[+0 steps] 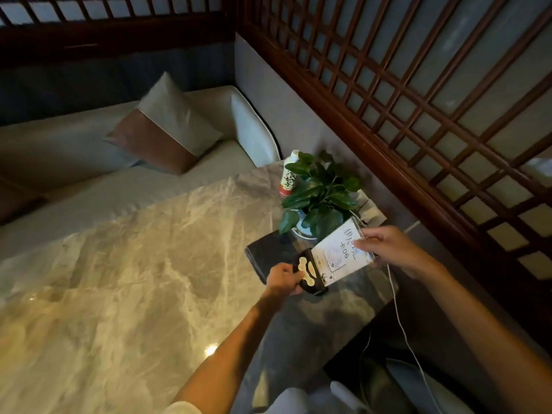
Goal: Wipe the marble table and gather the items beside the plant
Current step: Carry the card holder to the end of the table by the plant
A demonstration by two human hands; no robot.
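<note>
The marble table [125,264] fills the lower left and runs out of view at the bottom and left edges; its right end sits in shadow, so the veining there is hard to read. Behind it a pale sofa [74,150] with a two-tone cushion [164,127] is cut off on the left, and a dark wooden lattice screen [418,100] closes the right side.

At the table's far right corner stands the plant [321,192], its pot mostly hidden under the leaves. A bottle [289,174] stands just behind it, partly covered by foliage. A dark flat item [268,253], perhaps a menu folder, lies on the table beside the plant; the dim light blurs its detail.

Both forearms reach in from the bottom, bare, the left from lower centre and the right from the lower right corner. Between the hands is the sign card [340,252], a white card in a clear holder tilted on a dark ornamented base [310,273]. The left hand [283,279] is closed around the base, fingers curled over its near end. The right hand [388,249] pinches the card's upper right edge, thumb on the printed face, fingers behind and hidden.

A thin white cable [397,318] trails down past the right wrist off the table's edge.
</note>
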